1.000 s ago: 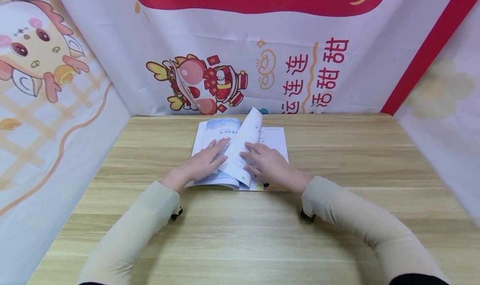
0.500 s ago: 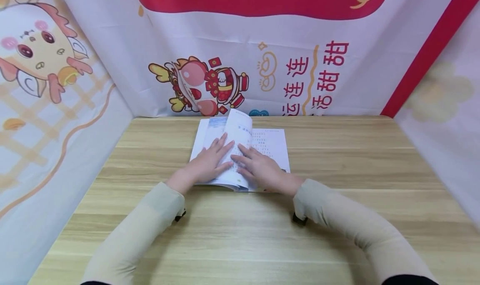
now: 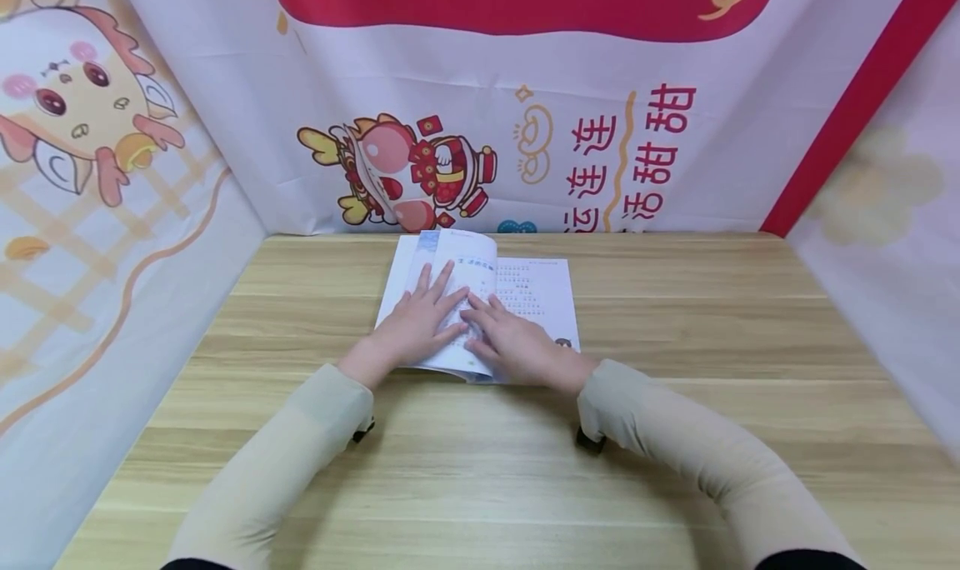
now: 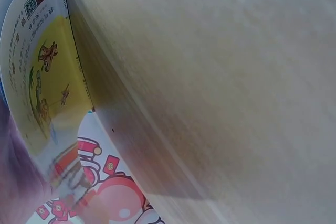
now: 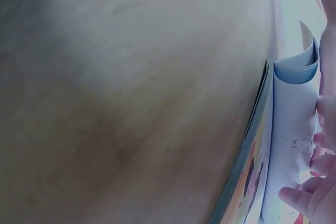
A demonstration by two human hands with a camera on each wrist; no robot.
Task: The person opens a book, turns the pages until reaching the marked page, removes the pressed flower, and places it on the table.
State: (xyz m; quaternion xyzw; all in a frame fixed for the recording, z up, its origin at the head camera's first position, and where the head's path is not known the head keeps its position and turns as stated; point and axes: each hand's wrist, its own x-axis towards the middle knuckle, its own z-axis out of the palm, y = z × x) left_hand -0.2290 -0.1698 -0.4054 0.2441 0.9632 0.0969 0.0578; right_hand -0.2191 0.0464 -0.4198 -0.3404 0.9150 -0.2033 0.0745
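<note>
Cartoon banners wall the wooden desk (image 3: 675,320), where an open book (image 3: 536,291) lies near the far edge under the left hand (image 3: 416,324) and right hand (image 3: 513,345), fingers straight and spread flat on a half-turned page that could crease if pressed unevenly.

The book (image 3: 536,295) is a thin paperback lying open and flat at the far middle of the wooden table, white pages with small printed text. 1 page (image 3: 468,303) near the spine is bowed up a bit, and a colourful cover edge peeks out underneath.
</note>
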